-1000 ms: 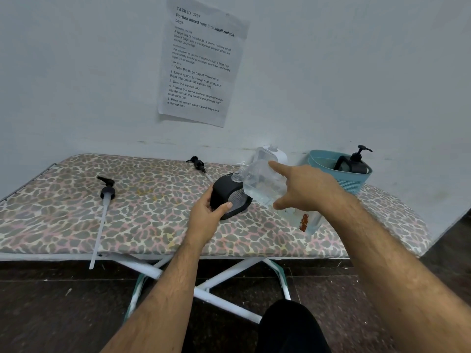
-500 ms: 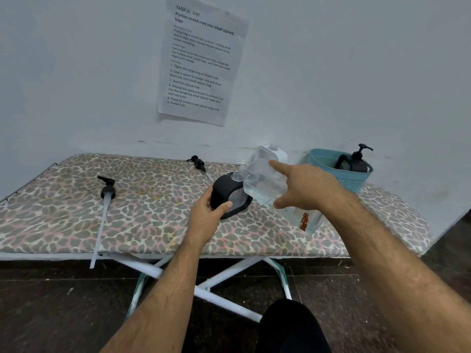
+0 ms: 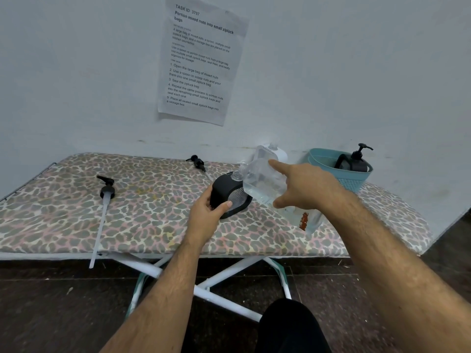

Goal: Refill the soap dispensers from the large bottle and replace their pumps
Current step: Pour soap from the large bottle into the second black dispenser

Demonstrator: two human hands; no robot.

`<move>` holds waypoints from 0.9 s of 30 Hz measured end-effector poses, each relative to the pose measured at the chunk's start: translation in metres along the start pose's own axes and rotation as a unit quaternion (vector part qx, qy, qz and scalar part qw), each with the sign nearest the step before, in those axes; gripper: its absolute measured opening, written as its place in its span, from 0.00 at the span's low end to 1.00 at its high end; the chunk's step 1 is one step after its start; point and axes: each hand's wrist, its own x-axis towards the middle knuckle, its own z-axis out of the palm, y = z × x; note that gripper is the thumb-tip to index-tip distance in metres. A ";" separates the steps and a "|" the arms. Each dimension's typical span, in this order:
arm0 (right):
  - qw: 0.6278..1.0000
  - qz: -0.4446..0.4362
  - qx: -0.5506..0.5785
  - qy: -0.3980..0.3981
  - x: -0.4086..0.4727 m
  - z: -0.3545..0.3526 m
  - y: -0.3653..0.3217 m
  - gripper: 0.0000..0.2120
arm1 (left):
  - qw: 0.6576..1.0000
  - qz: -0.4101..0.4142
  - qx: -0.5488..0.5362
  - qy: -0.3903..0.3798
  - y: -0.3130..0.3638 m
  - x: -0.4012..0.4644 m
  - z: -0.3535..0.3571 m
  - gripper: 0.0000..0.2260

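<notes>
A black soap dispenser [image 3: 224,193] stands without its pump on the leopard-print table [image 3: 153,225]. My left hand [image 3: 206,215] grips its near side. My right hand [image 3: 303,187] holds the large clear bottle [image 3: 262,182], tipped to the left so its neck meets the dispenser's open mouth [image 3: 235,176]; the index finger lies straight along the bottle. Two loose pumps lie on the table: one with a long tube [image 3: 105,197] at the left, another [image 3: 197,161] near the wall. A third dispenser [image 3: 355,161], pump fitted, stands in a teal basket [image 3: 341,178].
A white dispenser [image 3: 279,152] stands by the wall, partly hidden behind the clear bottle. A printed sheet [image 3: 201,59] is stuck to the wall above. The left pump's tube overhangs the table's front edge. Below are the white folding legs [image 3: 204,289] and a dark floor.
Almost nothing differs: both hands keep their hold, and the bottle stays tipped at the dispenser's mouth.
</notes>
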 end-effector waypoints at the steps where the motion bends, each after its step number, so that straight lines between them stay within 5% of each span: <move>1: 1.000 0.000 0.000 -0.001 0.000 0.000 0.000 0.44 | 1.000 -0.001 0.000 0.000 0.000 0.000 0.000 0.25; 27: 1.000 -0.008 -0.009 0.001 0.002 0.000 0.000 0.44 | 1.000 -0.005 0.000 0.007 0.002 0.000 0.000 0.26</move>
